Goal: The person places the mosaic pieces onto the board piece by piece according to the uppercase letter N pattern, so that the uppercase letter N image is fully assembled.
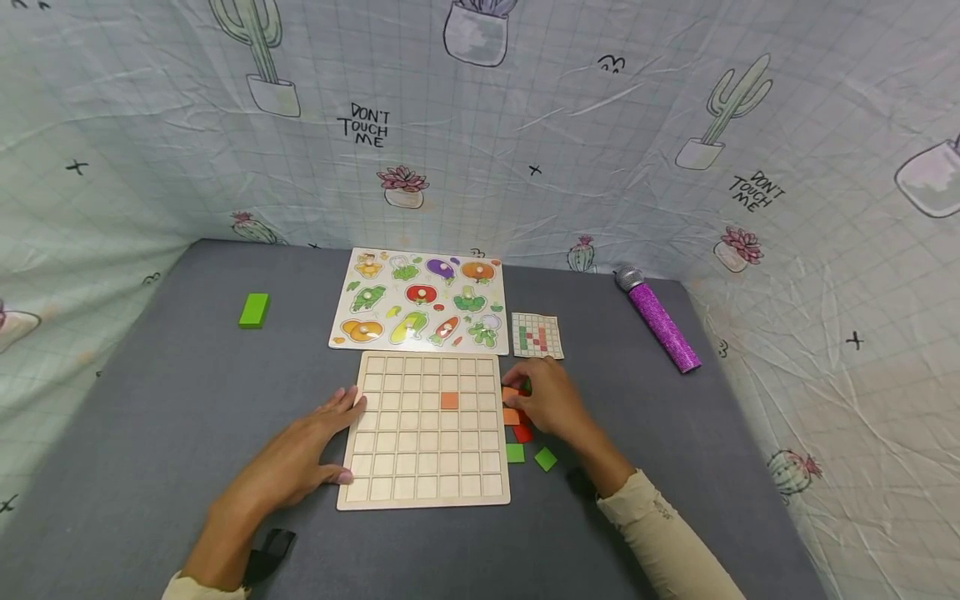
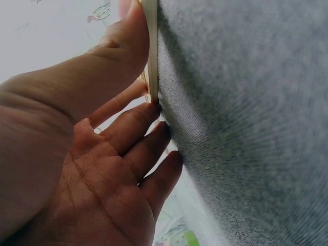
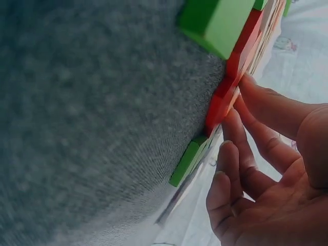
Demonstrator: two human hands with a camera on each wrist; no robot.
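Note:
A wooden grid board lies in front of me, with one orange tile in a cell right of its middle. My left hand rests along the board's left edge, thumb and fingers spread and touching it. The left wrist view shows the fingertips against the board's side. At the right edge, my right hand pinches an orange tile between thumb and fingers. Beneath and around it lie another orange tile, a red tile and green tiles, partly hidden by the hand.
A small pattern card with coloured squares lies beyond my right hand. Behind the board is a vegetable puzzle. A purple glitter microphone lies far right, and a green block far left. Printed cloth hangs behind the table.

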